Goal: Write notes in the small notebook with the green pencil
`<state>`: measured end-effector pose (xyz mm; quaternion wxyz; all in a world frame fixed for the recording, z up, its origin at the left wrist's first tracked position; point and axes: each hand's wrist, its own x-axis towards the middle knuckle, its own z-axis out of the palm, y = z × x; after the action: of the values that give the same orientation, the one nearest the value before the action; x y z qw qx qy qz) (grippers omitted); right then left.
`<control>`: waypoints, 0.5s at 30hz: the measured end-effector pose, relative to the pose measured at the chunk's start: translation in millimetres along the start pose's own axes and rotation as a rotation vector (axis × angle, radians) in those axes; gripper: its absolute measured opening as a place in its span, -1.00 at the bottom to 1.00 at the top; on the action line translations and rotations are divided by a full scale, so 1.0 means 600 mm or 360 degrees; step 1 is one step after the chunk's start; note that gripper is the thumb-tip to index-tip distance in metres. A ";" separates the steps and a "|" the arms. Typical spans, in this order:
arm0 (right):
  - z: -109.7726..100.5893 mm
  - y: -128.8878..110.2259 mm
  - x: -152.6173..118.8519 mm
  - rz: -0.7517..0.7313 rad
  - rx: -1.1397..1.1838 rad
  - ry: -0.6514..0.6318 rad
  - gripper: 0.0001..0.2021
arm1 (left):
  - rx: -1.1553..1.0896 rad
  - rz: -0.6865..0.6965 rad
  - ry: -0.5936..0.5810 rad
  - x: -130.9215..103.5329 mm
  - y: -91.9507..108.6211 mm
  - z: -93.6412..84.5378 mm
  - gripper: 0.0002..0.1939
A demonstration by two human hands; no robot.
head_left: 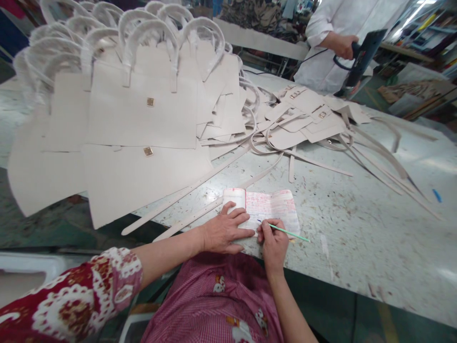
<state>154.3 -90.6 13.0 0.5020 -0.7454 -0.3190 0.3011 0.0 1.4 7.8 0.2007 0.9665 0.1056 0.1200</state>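
Note:
A small notebook (285, 209) lies spread on the table near its front edge, its pages covered in red and blue handwriting. My left hand (226, 231) rests flat across the left page with fingers spread, holding nothing. Pinched in my right hand (274, 243) is a thin green pen refill (291, 233), its dark tip touching the page just right of my left fingertips. Two long cream straps (193, 221) with punched holes reach past the notebook's left side.
Cream bag panels (143, 105) with looped, plastic-wrapped handles and gold fittings are piled at the left, some overhanging the front edge. Buckled straps and flaps (303, 114) lie further back. Across the table (357, 228), a person in white holds a dark handheld tool (364, 57).

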 end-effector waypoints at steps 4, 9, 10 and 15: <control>-0.009 0.005 0.004 0.0014 -0.0141 -0.0108 -0.84 | -0.0048 -0.0003 -0.0014 0.000 0.000 -0.002 -0.49; -0.009 0.012 0.000 -0.0032 -0.0152 -0.0059 -0.88 | -0.0168 0.0015 -0.0017 -0.002 -0.008 -0.009 -0.65; -0.009 0.014 -0.001 -0.0033 -0.0160 -0.0052 -0.88 | -0.0184 0.0033 -0.0024 -0.005 -0.012 -0.010 -0.66; -0.008 0.016 -0.003 -0.0208 -0.0344 0.0016 -0.86 | -0.0147 0.0196 -0.0106 -0.019 -0.037 -0.013 -0.57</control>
<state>158.6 -97.5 5.8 0.4387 -0.7744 -0.3949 0.2278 -16.5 21.1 3.3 0.2406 0.9644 0.0334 0.1047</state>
